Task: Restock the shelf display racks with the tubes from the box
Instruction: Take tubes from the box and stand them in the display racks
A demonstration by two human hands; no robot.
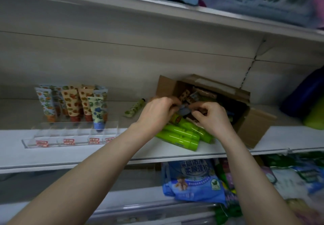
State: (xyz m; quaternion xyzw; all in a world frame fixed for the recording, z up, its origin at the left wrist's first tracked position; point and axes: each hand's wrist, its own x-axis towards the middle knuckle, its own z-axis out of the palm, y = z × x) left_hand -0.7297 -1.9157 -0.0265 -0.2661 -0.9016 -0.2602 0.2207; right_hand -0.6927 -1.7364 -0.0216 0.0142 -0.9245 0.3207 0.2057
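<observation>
Broadly, the white shelf (70, 153) carried an open cardboard box (254, 128) at the right and a clear display rack (52, 137) well off to the left, where patterned tubes (73, 105) stood upright, caps down. Green tubes (178, 135) lay on their sides in front of the box. Both hands met at the box mouth: the left hand (157, 112) pinched a small bluish tube (184, 110), while the right hand (212, 117) curled over the contents, its hold impossible to tell. The rack lay leftward, nearer the left hand; the held tube's long axis was blurred.
</observation>
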